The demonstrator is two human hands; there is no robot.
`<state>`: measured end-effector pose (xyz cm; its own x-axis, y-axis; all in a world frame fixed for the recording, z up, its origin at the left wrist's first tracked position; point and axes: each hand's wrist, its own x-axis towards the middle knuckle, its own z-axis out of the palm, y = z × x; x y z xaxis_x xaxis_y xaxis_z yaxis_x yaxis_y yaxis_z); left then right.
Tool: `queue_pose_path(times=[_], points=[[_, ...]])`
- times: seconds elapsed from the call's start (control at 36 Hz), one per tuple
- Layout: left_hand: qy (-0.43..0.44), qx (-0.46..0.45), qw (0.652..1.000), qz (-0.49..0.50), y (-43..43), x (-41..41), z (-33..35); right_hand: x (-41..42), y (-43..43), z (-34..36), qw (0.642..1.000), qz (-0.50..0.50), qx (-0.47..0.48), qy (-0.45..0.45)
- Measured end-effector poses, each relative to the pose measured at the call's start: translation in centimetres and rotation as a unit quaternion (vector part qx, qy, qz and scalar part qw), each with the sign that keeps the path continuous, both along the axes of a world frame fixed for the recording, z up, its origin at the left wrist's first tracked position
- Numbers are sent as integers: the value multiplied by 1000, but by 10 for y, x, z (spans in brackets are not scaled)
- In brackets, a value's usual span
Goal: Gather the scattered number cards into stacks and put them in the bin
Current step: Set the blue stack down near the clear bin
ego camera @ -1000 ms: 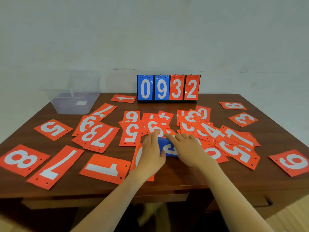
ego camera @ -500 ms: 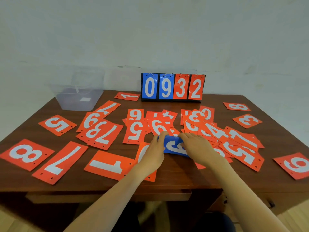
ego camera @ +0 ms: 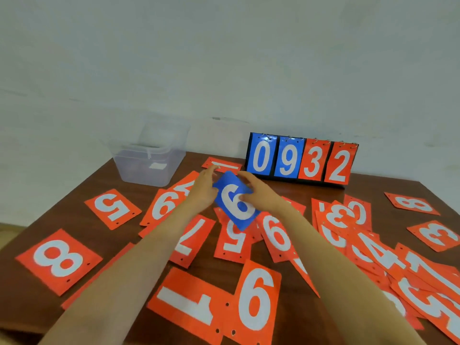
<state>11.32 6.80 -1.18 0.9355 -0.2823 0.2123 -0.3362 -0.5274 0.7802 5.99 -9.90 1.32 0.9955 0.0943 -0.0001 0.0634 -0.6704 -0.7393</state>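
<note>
A blue card with a white 6 (ego camera: 235,202) is lifted off the table, tilted, in the middle of the view. My left hand (ego camera: 204,188) holds its left edge and my right hand (ego camera: 258,192) grips its right edge. Several red number cards (ego camera: 234,239) lie scattered over the brown table (ego camera: 331,290), some overlapping on the right (ego camera: 368,247). The clear plastic bin (ego camera: 146,160) stands at the far left of the table, to the left of my hands.
A standing flip scoreboard reading 0932 (ego camera: 301,160) is at the back centre, just behind my hands. Large red cards 8 (ego camera: 58,261), 1 (ego camera: 186,303) and 6 (ego camera: 256,297) lie near the front edge. A pale wall rises behind the table.
Both hands have lifted the blue 6 card off the table and carried it away from me, towards the scoreboard and bin. The view has moved in closer.
</note>
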Motion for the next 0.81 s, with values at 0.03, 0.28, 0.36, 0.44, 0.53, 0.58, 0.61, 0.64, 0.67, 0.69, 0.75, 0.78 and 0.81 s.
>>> queue_pose_path(times=[0.03, 0.28, 0.36, 0.44, 0.53, 0.58, 0.61, 0.64, 0.67, 0.69, 0.75, 0.78, 0.81], points=[[-6, 23, 999, 26, 4, 15, -3, 15, 4, -4, 999, -20, 46, 13], [124, 324, 930, 119, 43, 95, -24, 108, 25, -38, 960, -180, 193, 88], [141, 351, 918, 119, 44, 108, -25, 122, 31, -44, 963, -174, 180, 100], [133, 386, 905, 118, 38, 112, -21, 130, 36, -52, 967, -173, 153, 111], [124, 400, 901, 118, 34, 108, -15, 130, 38, -57, 972, -166, 125, 109], [87, 365, 918, 131, 32, 108, -16, 129, 38, -57, 974, -167, 113, 106], [61, 336, 929, 142, 32, 106, -15, 128, 38, -57, 974, -167, 110, 105], [37, 306, 939, 153, 32, 103, -13, 128, 39, -56, 974, -167, 111, 104], [12, 280, 946, 161, 32, 100, -10, 128, 40, -54, 974, -166, 116, 103], [-15, 261, 950, 169, 32, 97, -7, 129, 42, -53, 973, -164, 123, 102], [-66, 243, 949, 189, 34, 91, 3, 129, 45, -51, 970, -165, 143, 107], [-81, 222, 951, 200, 35, 89, 8, 130, 47, -51, 968, -167, 150, 108], [-86, 188, 955, 210, 37, 88, 12, 130, 49, -51, 968, -168, 153, 109]])
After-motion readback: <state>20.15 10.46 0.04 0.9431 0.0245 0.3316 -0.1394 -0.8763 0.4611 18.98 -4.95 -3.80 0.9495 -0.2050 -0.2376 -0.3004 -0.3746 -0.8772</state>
